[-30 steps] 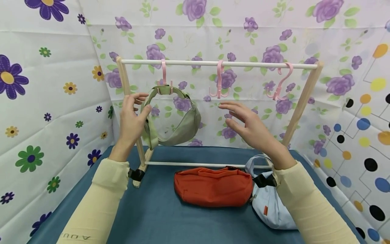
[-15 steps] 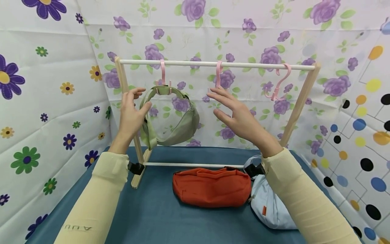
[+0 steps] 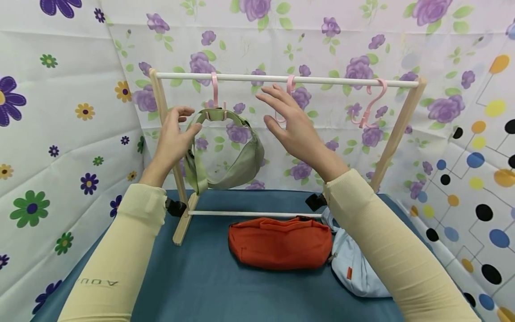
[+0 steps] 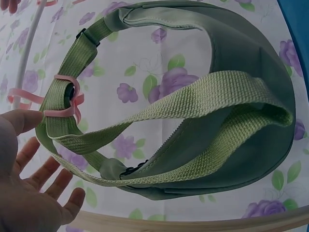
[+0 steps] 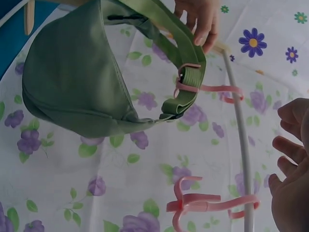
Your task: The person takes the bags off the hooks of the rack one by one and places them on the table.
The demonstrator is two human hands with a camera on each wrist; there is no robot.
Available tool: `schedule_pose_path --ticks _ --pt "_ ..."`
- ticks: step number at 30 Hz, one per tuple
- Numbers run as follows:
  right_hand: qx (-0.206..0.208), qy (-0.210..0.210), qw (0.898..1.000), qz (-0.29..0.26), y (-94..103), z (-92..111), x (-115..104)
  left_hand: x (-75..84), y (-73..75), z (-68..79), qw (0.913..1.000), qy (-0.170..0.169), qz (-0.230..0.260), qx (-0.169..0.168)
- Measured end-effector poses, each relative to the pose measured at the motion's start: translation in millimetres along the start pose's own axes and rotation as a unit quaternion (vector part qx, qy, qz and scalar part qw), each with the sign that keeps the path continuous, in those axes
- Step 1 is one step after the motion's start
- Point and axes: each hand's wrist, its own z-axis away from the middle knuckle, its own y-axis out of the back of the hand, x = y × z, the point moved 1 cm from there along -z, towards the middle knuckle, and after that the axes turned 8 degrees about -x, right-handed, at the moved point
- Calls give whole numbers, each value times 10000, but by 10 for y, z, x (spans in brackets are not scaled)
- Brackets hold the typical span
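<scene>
A sage-green sling bag (image 3: 245, 167) hangs by its webbing strap from the left pink hook (image 3: 215, 89) on the white rail. Beside the strap's left side is my left hand (image 3: 170, 141), thumb and fingers spread apart. In the left wrist view that hand (image 4: 34, 188) lies close to the strap and hook; whether it touches them I cannot tell. My right hand (image 3: 295, 125) is raised in front of the middle pink hook (image 3: 290, 82), partly covering it. Its fingers are extended and hold nothing. The right wrist view shows the whole middle hook (image 5: 207, 203).
On the blue tabletop (image 3: 225, 295) lie an orange-red waist bag (image 3: 279, 243) and a light blue bag (image 3: 354, 266), partly behind my right sleeve. The wooden rack's rail (image 3: 249, 77) carries another pink hook (image 3: 370, 105) at right. Patterned cloth walls enclose the table.
My right hand has moved up and leftward, from right of the middle hook to in front of it. My left hand has stayed beside the strap. The green bag hangs as before.
</scene>
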Motion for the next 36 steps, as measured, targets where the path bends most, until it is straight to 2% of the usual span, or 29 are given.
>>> schedule_pose_path --ticks 4,9,11,18,25,32,36 --pt "5 58 10000 -3 -6 -147 -23 -19 9 -47 9997 161 54 -186" --pt "4 -23 9980 -636 -27 -292 -83 -25 4 -101 9991 21 366 -222" --pt "-49 -94 9977 -673 -39 -341 -106 -19 4 -116 9989 -24 423 -224" --pt "-363 -198 9990 165 -117 -581 -157 -45 -16 -138 9961 -32 804 -370" --pt "-573 -103 9938 949 -223 -821 -208 -135 -72 -129 9929 -75 1034 -581" --pt "-953 -229 9848 1433 -313 -991 -213 -179 -94 -115 9892 90 1178 -867" --pt "-1257 -320 9735 1885 -346 -1091 -232 -215 -95 -107 9865 170 1265 -1022"
